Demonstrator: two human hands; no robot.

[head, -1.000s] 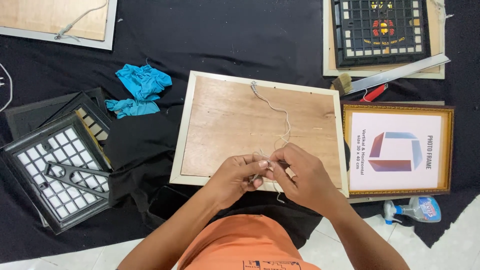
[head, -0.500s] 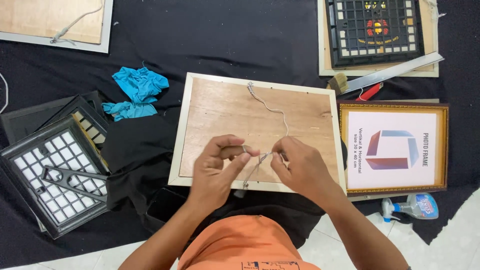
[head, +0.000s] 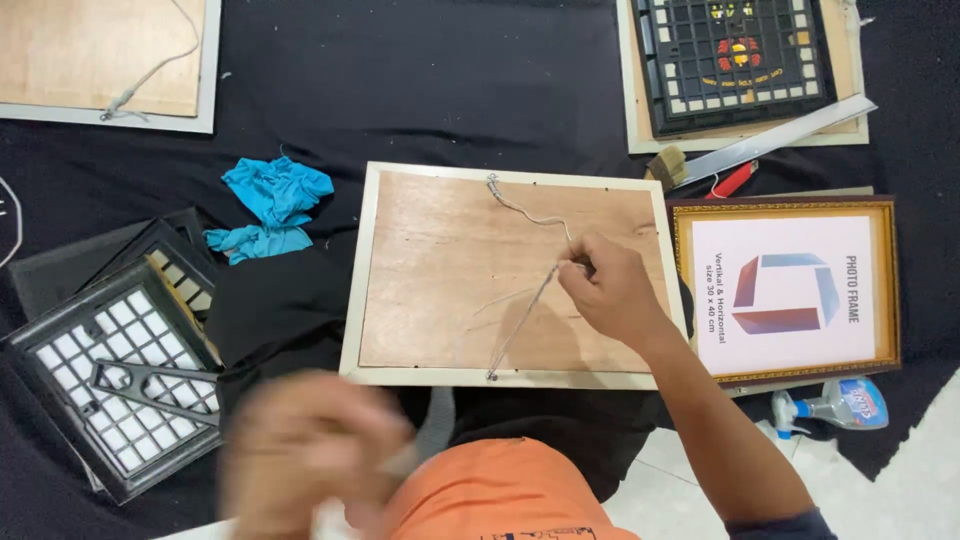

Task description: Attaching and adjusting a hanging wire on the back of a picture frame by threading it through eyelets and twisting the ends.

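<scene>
Right hand [head: 612, 290] pinches the hanging cord [head: 528, 305] mid-span on the frame's backing board [head: 440, 270]; cord runs diagonally between top and bottom edges. Left hand [head: 310, 450] is blurred, grip indeterminate.

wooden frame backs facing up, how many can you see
2: the frame back under the right hand, which pinches its hanging cord, and another frame back top left. A third may be hidden under the black grid.
</scene>
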